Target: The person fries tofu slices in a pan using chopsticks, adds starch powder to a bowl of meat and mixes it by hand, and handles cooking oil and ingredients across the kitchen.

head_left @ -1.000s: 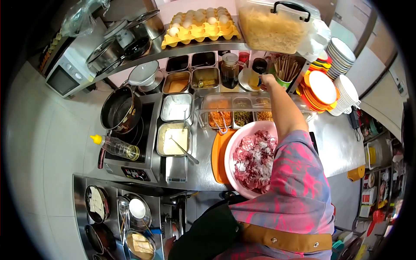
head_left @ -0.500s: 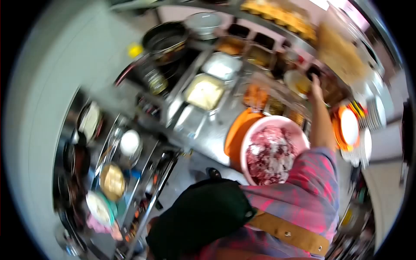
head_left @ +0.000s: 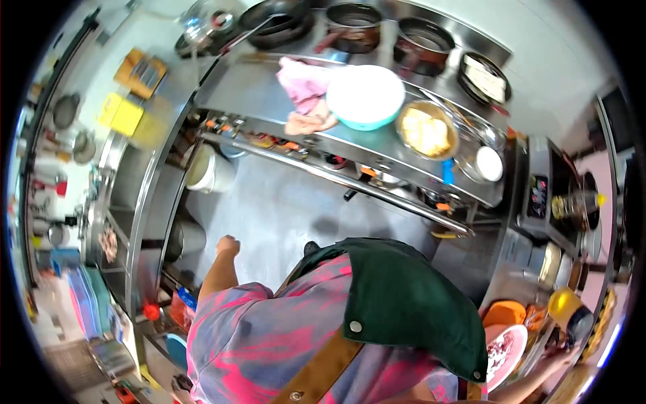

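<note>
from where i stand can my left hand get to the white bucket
Probably not without bending: the white bucket looks to stand on the floor, below your left hand, though nothing shows between them.

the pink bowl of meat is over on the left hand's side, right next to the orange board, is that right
Not quite: the head view shows the pink bowl of meat over on the right hand's side. It is indeed right next to the orange board.

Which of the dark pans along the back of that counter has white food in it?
The rightmost pan, a shallow one: flat white pieces lie in it, while the other pans show dark insides.
</note>
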Demonstrator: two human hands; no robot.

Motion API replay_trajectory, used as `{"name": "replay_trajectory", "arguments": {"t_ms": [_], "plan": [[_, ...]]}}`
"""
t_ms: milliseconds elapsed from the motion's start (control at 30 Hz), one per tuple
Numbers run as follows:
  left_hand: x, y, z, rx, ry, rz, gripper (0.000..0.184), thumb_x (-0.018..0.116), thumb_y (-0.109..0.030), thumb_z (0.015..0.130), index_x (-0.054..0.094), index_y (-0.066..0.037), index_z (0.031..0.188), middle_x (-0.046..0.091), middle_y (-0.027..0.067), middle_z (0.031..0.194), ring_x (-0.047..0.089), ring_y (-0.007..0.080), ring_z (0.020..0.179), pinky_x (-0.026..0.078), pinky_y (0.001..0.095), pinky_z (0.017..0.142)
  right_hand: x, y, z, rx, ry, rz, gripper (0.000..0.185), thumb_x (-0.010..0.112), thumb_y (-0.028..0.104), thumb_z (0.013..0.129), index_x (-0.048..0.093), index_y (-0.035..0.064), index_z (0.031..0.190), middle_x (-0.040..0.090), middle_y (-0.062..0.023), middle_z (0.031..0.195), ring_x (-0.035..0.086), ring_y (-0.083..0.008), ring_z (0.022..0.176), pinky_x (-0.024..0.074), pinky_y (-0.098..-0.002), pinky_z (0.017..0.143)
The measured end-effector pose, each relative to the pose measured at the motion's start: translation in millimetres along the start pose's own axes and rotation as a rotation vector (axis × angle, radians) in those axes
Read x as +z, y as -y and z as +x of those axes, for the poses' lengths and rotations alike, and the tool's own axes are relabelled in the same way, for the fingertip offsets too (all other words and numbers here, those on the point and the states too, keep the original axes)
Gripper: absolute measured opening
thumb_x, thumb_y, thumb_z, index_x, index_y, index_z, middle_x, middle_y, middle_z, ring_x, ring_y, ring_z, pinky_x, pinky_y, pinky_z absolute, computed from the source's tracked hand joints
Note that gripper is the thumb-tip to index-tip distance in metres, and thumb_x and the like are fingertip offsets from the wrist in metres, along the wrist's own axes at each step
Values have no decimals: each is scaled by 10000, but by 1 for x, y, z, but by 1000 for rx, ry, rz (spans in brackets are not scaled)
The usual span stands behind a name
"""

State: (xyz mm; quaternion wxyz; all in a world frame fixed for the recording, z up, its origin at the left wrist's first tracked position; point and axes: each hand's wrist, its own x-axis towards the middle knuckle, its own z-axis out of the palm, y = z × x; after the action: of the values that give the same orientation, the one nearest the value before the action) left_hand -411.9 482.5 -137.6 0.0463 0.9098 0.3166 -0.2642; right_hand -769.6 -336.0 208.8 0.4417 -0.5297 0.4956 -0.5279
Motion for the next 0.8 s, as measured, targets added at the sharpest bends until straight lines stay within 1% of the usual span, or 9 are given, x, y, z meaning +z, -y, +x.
{"name": "replay_trajectory", "arguments": {"t_ms": [67, 167, 267, 300, 367, 467, 567, 667, 800], "plan": [[-12, 62, 4, -207, 44, 55, 381, 514, -266, 773, 580, -147, 1128, 493, 91, 1242, 447, 293, 1164, 416, 407, 919, 67, -10, -17, 103, 380, 93, 425, 411, 489, 892, 557, 90, 901, 431, 47, 576, 298, -56, 407, 240, -196, 356], [7, 161, 6, -361, 114, 40, 488, 436, -454, 826, 521, -159, 1206, 450, 103, 1281, 394, 322, 1198, 320, 488, 974, 234, 13, -135, 289, 458, -27, 565, 414, 637, 810, 568, 100, 892, 494, 40, 610, 404, -67, 501, 274, -213, 441], [116, 279, 39, -412, 346, -159, 657, 350, -579, 847, 490, -62, 1229, 417, 161, 1317, 353, 343, 1239, 256, 491, 1010, 363, 15, -256, 471, 857, -7, 617, 389, 647, 814, 533, 69, 973, 545, 23, 759, 375, -88, 538, 287, -230, 474], [162, 311, 34, -401, 298, -232, 655, 335, -562, 862, 543, -9, 1143, 529, 195, 1182, 482, 327, 1129, 342, 421, 965, 399, -23, -236, 536, 1361, 82, 691, 397, 655, 802, 518, 37, 1088, 571, -52, 917, 399, -102, 598, 315, -217, 541], [207, 323, 2, -336, 368, -300, 632, 346, -546, 866, 555, -5, 1118, 545, 198, 1144, 502, 327, 1098, 361, 415, 941, 477, -36, -327, 490, 1185, -37, 704, 406, 626, 822, 365, 37, 1205, 551, -89, 1007, 419, -102, 625, 361, -228, 547], [237, 306, -50, -246, 491, -317, 599, 363, -521, 872, 573, 0, 1080, 571, 202, 1088, 532, 327, 1051, 390, 405, 905, 562, -38, -435, 577, 1609, -72, 435, 420, 598, 845, 424, 164, 881, 401, 62, 686, 327, -56, 533, 241, -191, 462], [264, 285, -81, -103, 578, -220, 568, 380, -496, 878, 590, 6, 1042, 596, 207, 1031, 562, 327, 1004, 419, 395, 869, 624, -54, -513, 546, 1737, -129, 431, 419, 574, 860, 460, 158, 758, 413, 51, 650, 313, -60, 500, 269, -192, 464], [224, 241, -118, -332, 221, -678, 414, 474, -371, 876, 624, 14, 910, 631, 206, 897, 613, 329, 875, 478, 405, 729, 676, -88, -551, 481, 1821, -131, 353, 467, 490, 878, 490, 150, 786, 439, 44, 676, 356, -63, 524, 296, -196, 485], [241, 245, -107, -29, -205, -778, 369, 552, -286, 822, 598, 53, 960, 632, 204, 913, 613, 321, 856, 476, 361, 759, 736, -151, -552, 442, 1958, -57, 229, 494, 354, 900, 527, 137, 836, 476, 48, 702, 416, -60, 580, 324, -206, 519]]}}
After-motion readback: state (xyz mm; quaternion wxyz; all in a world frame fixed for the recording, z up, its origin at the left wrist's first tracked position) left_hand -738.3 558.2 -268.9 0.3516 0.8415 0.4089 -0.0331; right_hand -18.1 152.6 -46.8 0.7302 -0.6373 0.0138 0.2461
